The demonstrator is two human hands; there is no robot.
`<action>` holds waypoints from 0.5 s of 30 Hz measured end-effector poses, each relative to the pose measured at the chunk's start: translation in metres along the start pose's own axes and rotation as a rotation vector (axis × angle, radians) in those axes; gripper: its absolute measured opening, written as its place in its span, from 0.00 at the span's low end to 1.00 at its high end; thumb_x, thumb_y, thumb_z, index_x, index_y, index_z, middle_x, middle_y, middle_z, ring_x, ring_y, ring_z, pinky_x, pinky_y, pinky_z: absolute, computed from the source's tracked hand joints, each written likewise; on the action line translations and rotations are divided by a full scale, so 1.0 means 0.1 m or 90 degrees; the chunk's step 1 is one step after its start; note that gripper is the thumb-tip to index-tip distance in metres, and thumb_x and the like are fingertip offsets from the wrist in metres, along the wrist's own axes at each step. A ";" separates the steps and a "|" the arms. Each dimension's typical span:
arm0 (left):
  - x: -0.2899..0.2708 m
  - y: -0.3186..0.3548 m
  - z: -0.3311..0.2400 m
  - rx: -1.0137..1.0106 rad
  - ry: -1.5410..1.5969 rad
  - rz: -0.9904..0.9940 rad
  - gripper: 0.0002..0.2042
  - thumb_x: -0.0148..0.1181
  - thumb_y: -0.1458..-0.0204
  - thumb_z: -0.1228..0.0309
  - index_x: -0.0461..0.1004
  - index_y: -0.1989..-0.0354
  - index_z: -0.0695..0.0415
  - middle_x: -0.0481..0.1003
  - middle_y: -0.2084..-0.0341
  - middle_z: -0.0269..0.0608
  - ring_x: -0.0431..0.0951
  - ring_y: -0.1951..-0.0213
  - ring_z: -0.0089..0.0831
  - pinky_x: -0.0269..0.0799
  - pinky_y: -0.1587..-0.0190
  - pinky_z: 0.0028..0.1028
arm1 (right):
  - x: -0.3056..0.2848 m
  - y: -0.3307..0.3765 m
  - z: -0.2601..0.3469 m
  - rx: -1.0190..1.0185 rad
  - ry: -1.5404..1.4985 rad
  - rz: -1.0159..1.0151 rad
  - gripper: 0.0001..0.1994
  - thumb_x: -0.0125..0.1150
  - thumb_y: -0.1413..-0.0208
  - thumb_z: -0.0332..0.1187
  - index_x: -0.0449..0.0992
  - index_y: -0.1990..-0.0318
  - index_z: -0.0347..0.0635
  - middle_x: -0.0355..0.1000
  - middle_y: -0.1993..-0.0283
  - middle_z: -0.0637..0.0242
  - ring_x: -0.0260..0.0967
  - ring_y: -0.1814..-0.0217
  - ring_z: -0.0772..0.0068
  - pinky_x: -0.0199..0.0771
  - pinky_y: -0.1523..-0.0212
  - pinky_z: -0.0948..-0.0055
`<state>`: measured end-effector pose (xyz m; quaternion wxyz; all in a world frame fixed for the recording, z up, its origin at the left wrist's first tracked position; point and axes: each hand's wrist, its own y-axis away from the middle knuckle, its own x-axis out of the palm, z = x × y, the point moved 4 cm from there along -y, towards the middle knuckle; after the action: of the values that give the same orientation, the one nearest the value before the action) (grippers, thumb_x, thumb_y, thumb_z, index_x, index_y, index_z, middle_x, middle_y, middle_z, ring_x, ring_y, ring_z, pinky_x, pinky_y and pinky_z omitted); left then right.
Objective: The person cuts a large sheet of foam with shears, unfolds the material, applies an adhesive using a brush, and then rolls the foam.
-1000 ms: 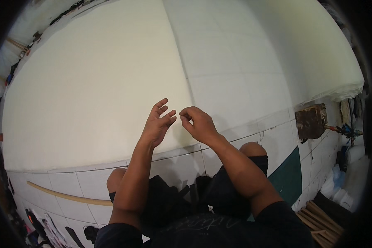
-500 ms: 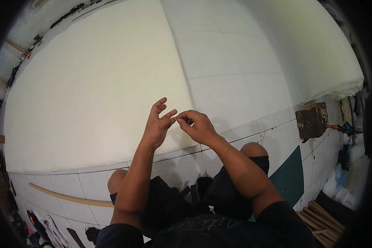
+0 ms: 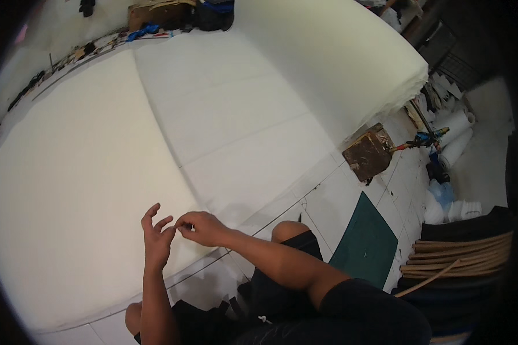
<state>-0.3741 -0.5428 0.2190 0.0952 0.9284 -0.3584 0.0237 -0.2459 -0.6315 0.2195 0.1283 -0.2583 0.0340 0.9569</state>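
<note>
My left hand [image 3: 157, 240] is raised over the near right part of a wide cream sheet [image 3: 80, 190], some fingers spread while its thumb and forefinger seem pinched. My right hand [image 3: 204, 229] meets it from the right, its fingertips closed in a pinch touching the left fingertips. Whatever lies between them is too small to make out. Beneath and to the right of the cream sheet a thin whitish sheet [image 3: 236, 126] covers the tiles. A thick cream roll or folded stack [image 3: 334, 52] lies along its far right side.
A brown, stained box-like block [image 3: 368, 152] with a coloured rod stands on the right. Nearer are a dark green flat board [image 3: 362, 241] and a bundle of tan sticks [image 3: 457, 256]. White rolls [image 3: 454, 129] lean at the right wall; a dark bag [image 3: 214, 14] sits at the back.
My view has swung to the right, so hands and sheets appear lower and further left. Both hands keep their fingertips together in nearly the same pose.
</note>
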 end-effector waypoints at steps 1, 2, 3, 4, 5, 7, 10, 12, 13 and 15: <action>0.05 0.00 0.01 0.006 -0.013 0.003 0.33 0.51 0.54 0.85 0.53 0.36 0.56 0.51 0.39 0.46 0.67 0.44 0.39 0.74 0.55 0.27 | -0.02 0.03 -0.04 0.009 0.005 -0.001 0.09 0.59 0.45 0.34 0.78 0.61 0.41 0.76 0.66 0.61 0.73 0.66 0.64 0.72 0.64 0.68; 0.09 -0.01 0.00 0.013 -0.025 0.005 0.33 0.51 0.53 0.85 0.53 0.36 0.57 0.51 0.39 0.45 0.67 0.44 0.39 0.74 0.55 0.27 | -0.04 0.06 -0.08 0.024 -0.017 0.004 0.09 0.59 0.45 0.35 0.78 0.60 0.40 0.76 0.65 0.61 0.73 0.65 0.64 0.72 0.63 0.67; 0.11 0.00 0.01 0.016 -0.037 0.007 0.32 0.51 0.53 0.85 0.53 0.36 0.57 0.52 0.39 0.45 0.67 0.44 0.39 0.74 0.55 0.27 | -0.03 0.07 -0.09 0.035 -0.017 0.012 0.10 0.59 0.45 0.35 0.78 0.60 0.40 0.76 0.65 0.60 0.73 0.65 0.64 0.72 0.63 0.67; 0.12 -0.01 0.00 0.017 -0.043 0.009 0.32 0.51 0.53 0.86 0.54 0.37 0.57 0.52 0.39 0.43 0.67 0.45 0.39 0.74 0.55 0.27 | -0.03 0.06 -0.09 0.045 -0.017 0.021 0.10 0.59 0.45 0.35 0.78 0.60 0.40 0.76 0.65 0.60 0.73 0.65 0.64 0.72 0.62 0.67; 0.11 -0.01 0.01 0.020 -0.043 0.017 0.32 0.51 0.53 0.86 0.54 0.37 0.57 0.52 0.38 0.42 0.67 0.45 0.38 0.74 0.56 0.27 | -0.02 0.05 -0.10 0.055 -0.018 0.031 0.10 0.59 0.45 0.35 0.77 0.60 0.40 0.76 0.65 0.60 0.73 0.65 0.64 0.72 0.62 0.68; 0.08 -0.01 0.00 0.024 -0.047 0.024 0.32 0.51 0.53 0.86 0.54 0.37 0.57 0.51 0.38 0.42 0.67 0.46 0.38 0.74 0.56 0.27 | 0.01 0.04 -0.10 0.074 -0.045 0.025 0.11 0.58 0.45 0.35 0.77 0.60 0.38 0.77 0.66 0.59 0.74 0.65 0.63 0.72 0.62 0.67; 0.10 0.00 0.00 0.005 -0.036 0.025 0.33 0.51 0.55 0.83 0.52 0.36 0.58 0.53 0.38 0.45 0.67 0.46 0.36 0.72 0.56 0.26 | 0.03 0.05 -0.16 0.126 -0.099 0.055 0.11 0.57 0.43 0.37 0.76 0.59 0.38 0.77 0.64 0.61 0.74 0.63 0.67 0.72 0.58 0.69; 0.11 0.00 0.00 0.006 -0.037 0.024 0.33 0.51 0.55 0.84 0.53 0.36 0.57 0.53 0.38 0.44 0.67 0.46 0.37 0.73 0.56 0.27 | 0.03 0.03 -0.17 0.119 -0.116 0.050 0.12 0.57 0.43 0.37 0.76 0.58 0.38 0.77 0.64 0.62 0.74 0.62 0.67 0.72 0.58 0.68; 0.12 0.00 -0.01 0.011 -0.048 0.022 0.32 0.50 0.55 0.85 0.54 0.37 0.57 0.53 0.39 0.43 0.67 0.46 0.38 0.73 0.56 0.27 | 0.04 0.03 -0.17 0.116 -0.124 0.047 0.12 0.57 0.42 0.37 0.76 0.58 0.38 0.77 0.64 0.62 0.74 0.62 0.67 0.72 0.58 0.68; 0.11 0.00 0.00 0.016 -0.068 0.020 0.32 0.50 0.55 0.86 0.55 0.37 0.55 0.52 0.40 0.41 0.68 0.46 0.38 0.74 0.56 0.27 | 0.03 0.05 -0.13 0.114 -0.094 0.029 0.11 0.57 0.43 0.37 0.77 0.60 0.38 0.77 0.65 0.60 0.73 0.64 0.64 0.72 0.59 0.67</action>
<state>-0.3662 -0.5499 0.2207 0.0639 0.9237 -0.3771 -0.0197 -0.2437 -0.6375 0.2068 0.1312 -0.1740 0.1157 0.9691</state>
